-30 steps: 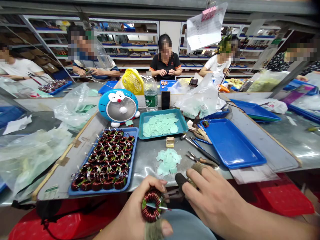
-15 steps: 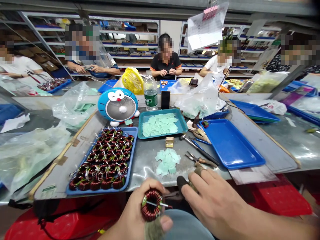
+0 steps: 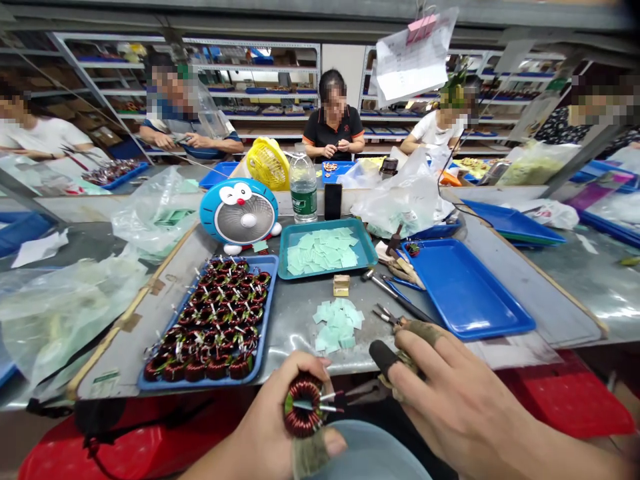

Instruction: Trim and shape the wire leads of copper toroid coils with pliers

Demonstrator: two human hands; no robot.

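In my left hand (image 3: 265, 420) is a toroidal coil (image 3: 303, 408) wound with dark copper wire. The thumb, wearing a worn finger cover, presses it from below. White-sleeved wire leads stick out of the coil to the right, and a pale strip shows in its centre hole. My right hand (image 3: 450, 387) is closed round a pair of pliers (image 3: 364, 392), most of them hidden under the fingers; a black cover sits on one fingertip. The jaws point left at the leads, a little apart from the coil. Beneath the hands is a pale blue rounded surface (image 3: 375, 453).
A blue tray (image 3: 270, 320) full of similar coils stands left. Light green paper pieces (image 3: 339, 325) lie mid-table, with more in a teal tray (image 3: 327, 272). Another blue tray (image 3: 470, 287), a hammer (image 3: 400, 297) and pliers (image 3: 384, 313) are right. A cartoon fan (image 3: 240, 212) stands behind. Co-workers sit opposite.
My right hand with the pliers has shifted right, and the jaws are farther from the coil. Two leads now point right, where one crossed the coil's face before.
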